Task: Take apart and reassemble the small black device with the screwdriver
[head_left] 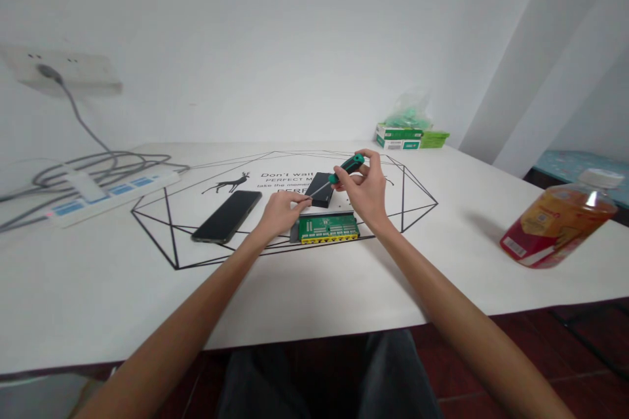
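My right hand (366, 190) grips a green and black screwdriver (347, 167) by its handle, with the shaft slanting down to the left. At the shaft's tip, the thumb and fingers of my left hand (282, 213) are pinched together; whatever they hold is too small to name. Just below both hands lies a green circuit board (327, 228) with a row of yellow ports along its near edge. A black box-like case (320, 190) rests behind the board, partly covered by the screwdriver.
A black smartphone (227, 216) lies left of the board. Farther left are a white power strip (115, 196) and coiled grey cables (98, 160). A drink bottle (555, 219) stands at the right; green-and-white boxes (399, 136) sit by the wall. The white table (304, 294) ends close to my legs.
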Action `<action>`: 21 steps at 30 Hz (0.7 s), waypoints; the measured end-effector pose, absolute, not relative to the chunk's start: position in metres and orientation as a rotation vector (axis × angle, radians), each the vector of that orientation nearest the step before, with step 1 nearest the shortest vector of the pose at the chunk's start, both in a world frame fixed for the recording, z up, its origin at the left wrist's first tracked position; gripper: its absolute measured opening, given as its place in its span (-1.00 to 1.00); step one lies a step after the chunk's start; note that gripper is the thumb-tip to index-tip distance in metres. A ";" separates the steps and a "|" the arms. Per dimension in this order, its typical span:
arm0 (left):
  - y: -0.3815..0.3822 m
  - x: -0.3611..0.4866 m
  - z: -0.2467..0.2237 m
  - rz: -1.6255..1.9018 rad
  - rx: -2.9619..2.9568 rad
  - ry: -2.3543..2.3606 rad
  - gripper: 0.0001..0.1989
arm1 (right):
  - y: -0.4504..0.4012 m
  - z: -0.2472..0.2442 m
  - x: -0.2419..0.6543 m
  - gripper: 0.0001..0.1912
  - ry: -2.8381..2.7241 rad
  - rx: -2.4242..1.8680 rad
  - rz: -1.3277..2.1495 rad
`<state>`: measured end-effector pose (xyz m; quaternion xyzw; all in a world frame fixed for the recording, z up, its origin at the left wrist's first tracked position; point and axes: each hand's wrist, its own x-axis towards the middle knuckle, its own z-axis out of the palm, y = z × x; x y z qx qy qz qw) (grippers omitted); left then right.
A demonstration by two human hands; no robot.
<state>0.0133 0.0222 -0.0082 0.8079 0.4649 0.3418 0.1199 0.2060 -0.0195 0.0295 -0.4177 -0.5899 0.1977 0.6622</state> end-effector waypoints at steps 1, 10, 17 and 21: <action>0.022 0.013 -0.008 0.993 2.355 1.363 -0.79 | -0.020 0.030 0.206 -0.46 -1.333 -0.946 0.442; 0.020 0.014 -0.006 0.974 2.368 1.340 -0.78 | -0.021 0.030 0.205 -0.48 -1.322 -0.937 0.414; 0.018 0.015 -0.008 0.960 2.429 1.342 -0.75 | -0.020 0.028 0.205 -0.47 -1.370 -0.911 0.326; 0.017 0.016 -0.008 0.942 2.452 1.324 -0.74 | -0.019 0.027 0.205 -0.52 -1.385 -0.897 0.278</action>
